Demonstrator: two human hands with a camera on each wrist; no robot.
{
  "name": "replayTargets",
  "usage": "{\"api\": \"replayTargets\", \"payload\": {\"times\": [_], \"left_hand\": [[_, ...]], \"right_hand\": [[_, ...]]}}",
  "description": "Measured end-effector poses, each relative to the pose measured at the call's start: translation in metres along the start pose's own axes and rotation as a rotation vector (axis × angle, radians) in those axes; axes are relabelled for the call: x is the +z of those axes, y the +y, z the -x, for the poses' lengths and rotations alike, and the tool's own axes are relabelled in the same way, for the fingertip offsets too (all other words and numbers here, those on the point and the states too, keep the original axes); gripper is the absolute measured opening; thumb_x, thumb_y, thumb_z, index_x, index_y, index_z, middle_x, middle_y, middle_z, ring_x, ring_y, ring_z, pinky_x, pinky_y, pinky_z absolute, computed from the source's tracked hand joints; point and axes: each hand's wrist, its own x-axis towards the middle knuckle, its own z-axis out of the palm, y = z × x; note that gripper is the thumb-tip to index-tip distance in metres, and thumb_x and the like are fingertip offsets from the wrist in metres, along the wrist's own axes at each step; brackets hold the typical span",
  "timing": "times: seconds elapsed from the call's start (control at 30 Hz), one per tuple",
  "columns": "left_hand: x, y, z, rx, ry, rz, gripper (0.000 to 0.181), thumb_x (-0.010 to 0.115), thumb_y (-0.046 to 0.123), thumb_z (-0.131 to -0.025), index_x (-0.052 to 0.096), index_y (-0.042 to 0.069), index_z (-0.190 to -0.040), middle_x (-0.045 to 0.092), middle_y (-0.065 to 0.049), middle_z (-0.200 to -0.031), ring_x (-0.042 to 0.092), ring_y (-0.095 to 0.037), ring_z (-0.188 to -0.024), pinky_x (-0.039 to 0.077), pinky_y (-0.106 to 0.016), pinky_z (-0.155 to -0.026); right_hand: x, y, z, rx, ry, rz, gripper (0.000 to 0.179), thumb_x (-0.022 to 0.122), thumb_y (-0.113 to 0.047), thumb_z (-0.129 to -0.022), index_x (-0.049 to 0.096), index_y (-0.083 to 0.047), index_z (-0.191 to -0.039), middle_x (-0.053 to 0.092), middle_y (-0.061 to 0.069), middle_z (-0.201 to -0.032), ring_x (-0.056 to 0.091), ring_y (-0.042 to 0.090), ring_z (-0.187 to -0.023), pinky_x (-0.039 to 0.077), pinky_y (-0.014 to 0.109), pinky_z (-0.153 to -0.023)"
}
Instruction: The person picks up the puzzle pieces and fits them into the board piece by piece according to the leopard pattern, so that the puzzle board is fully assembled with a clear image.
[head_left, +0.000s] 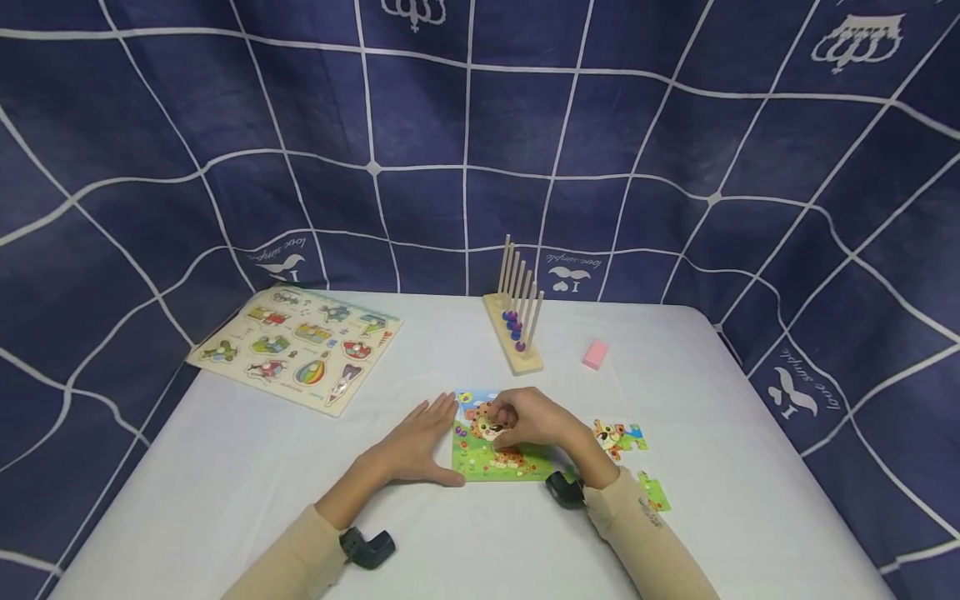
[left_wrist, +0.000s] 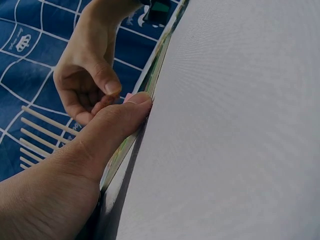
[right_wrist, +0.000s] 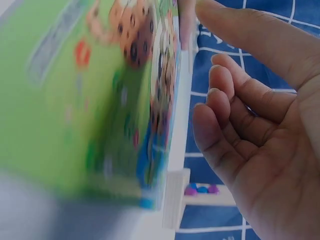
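Observation:
A cartoon leopard jigsaw puzzle (head_left: 480,467) lies on the white table in front of me. My left hand (head_left: 416,446) rests at its left side with fingers spread, the thumb along the near edge. Above the leopard's face hovers my right hand (head_left: 536,417), fingers loosely bent. In the right wrist view its thumb (right_wrist: 260,37) stands apart from the fingertips and nothing shows between them. Two groups of loose puzzle pieces, one with a leopard face (head_left: 609,435) and one green (head_left: 655,492), lie beyond the right wrist.
Behind the puzzle stands a wooden peg rack (head_left: 525,362) with several blue and purple beads. A pink block (head_left: 596,354) sits to its right. At the back left is a wooden picture board (head_left: 300,350). A dark blue checked cloth (head_left: 420,208) hangs behind the table.

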Motion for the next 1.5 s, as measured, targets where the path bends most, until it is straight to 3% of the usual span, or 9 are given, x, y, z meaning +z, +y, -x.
{"api": "replayTargets", "payload": {"times": [0.33, 0.87, 1.13, 1.5], "left_hand": [[0.003, -0.002, 0.001, -0.008, 0.002, -0.015, 0.127, 0.065, 0.080, -0.067, 0.019, 0.001, -0.154, 0.012, -0.014, -0.164, 0.011, -0.027, -0.153, 0.011, -0.046, -0.126], [0.001, -0.002, 0.001, -0.004, 0.004, -0.002, 0.127, 0.065, 0.079, -0.067, 0.019, 0.001, -0.154, 0.012, -0.013, -0.164, 0.011, -0.027, -0.153, 0.011, -0.047, -0.126], [0.001, -0.001, 0.000, 0.003, 0.005, -0.010, 0.127, 0.065, 0.079, -0.067, 0.018, 0.001, -0.154, 0.011, -0.014, -0.164, 0.010, -0.026, -0.153, 0.010, -0.046, -0.126], [0.001, -0.001, -0.001, -0.005, 0.001, -0.017, 0.127, 0.065, 0.080, -0.067, 0.017, 0.002, -0.155, 0.011, -0.012, -0.164, 0.009, -0.025, -0.153, 0.010, -0.045, -0.126]], "right_hand": [[-0.018, 0.025, 0.028, -0.003, 0.025, -0.018, 0.037, 0.087, -0.019, -0.070, 0.069, -0.007, -0.101, 0.065, 0.003, -0.084, 0.056, 0.014, -0.073, 0.049, 0.019, -0.063], [-0.048, 0.069, 0.072, 0.184, 0.107, 0.002, 0.042, 0.087, -0.023, -0.070, 0.068, -0.008, -0.105, 0.063, 0.002, -0.087, 0.051, 0.012, -0.076, 0.044, 0.020, -0.064], [-0.061, 0.090, 0.091, 0.239, 0.104, 0.000, 0.043, 0.086, -0.021, -0.072, 0.067, -0.006, -0.107, 0.063, 0.003, -0.090, 0.051, 0.013, -0.078, 0.043, 0.020, -0.065], [-0.063, 0.116, 0.105, 0.229, 0.094, -0.019, 0.043, 0.087, -0.020, -0.070, 0.067, -0.005, -0.106, 0.062, 0.001, -0.089, 0.052, 0.013, -0.078, 0.046, 0.020, -0.065]]}}
